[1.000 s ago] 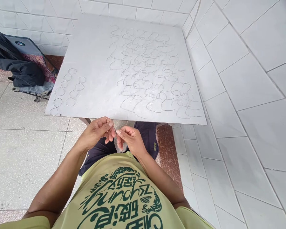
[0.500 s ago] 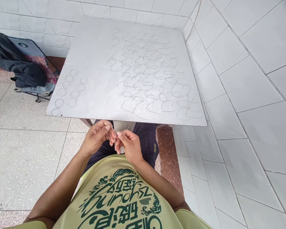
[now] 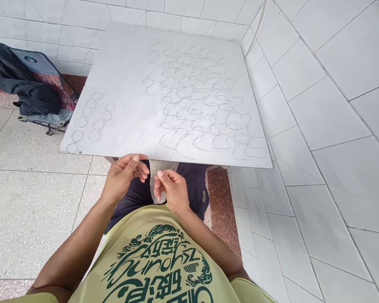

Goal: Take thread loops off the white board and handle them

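Observation:
Between my hands, just off the table's near edge, is a thin curved wire (image 3: pixel 152 164) with a loop on its left side. My left hand (image 3: pixel 124 171) pinches that loop between thumb and index finger, the other fingers loosely curled. My right hand (image 3: pixel 172 187) grips the wire between thumb and fingertips, and a short free end sticks up beyond it. Several wavy open wires (image 3: pixel 205 101) lie spread over the right half of the table. At its left corner lie a few wires shaped into linked loops like figure eights (image 3: pixel 77 136).
The white table (image 3: pixel 126 84) stands against tiled walls (image 3: pixel 306 105) at the back and right. A folding chair (image 3: pixel 55 92) with dark cloth on it is on the floor to the left. A cable (image 3: pixel 257 27) hangs in the far right corner.
My left hand has moved left and slightly up, away from my right hand. The fingertips have parted, and more of the wire shows between them.

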`<state>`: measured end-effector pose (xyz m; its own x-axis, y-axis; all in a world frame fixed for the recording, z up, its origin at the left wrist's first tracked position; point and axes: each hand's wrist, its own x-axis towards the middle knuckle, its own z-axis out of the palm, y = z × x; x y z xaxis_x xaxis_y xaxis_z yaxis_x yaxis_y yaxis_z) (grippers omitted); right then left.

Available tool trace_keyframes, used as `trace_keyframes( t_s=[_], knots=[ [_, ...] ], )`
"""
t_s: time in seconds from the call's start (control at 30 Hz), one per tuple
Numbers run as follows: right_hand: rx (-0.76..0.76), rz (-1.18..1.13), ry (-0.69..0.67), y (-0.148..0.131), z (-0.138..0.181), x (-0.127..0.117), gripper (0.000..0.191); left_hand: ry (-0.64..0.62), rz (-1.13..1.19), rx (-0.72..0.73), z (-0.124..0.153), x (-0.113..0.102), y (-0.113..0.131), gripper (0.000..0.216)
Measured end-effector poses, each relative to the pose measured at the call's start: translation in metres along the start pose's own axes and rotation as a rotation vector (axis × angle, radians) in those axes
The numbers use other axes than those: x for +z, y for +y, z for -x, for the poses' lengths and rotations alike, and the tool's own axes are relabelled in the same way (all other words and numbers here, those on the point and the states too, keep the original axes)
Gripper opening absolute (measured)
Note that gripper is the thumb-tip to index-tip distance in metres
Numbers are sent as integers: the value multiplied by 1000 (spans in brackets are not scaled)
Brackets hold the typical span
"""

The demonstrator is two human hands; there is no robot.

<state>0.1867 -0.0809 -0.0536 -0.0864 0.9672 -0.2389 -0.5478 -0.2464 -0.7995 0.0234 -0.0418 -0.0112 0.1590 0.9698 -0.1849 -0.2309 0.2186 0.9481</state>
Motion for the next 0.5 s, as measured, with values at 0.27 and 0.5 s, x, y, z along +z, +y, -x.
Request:
trace_keyframes(
  t_s=[0.27, 0.5],
  knots=[
    [6, -39, -15, 6, 3, 8, 33, -107, -11, -64, -10, -5, 3, 41],
    [-24, 60, -18, 1, -1, 0, 35, -227, -278, -105, -31, -22, 26, 42]
  ],
)
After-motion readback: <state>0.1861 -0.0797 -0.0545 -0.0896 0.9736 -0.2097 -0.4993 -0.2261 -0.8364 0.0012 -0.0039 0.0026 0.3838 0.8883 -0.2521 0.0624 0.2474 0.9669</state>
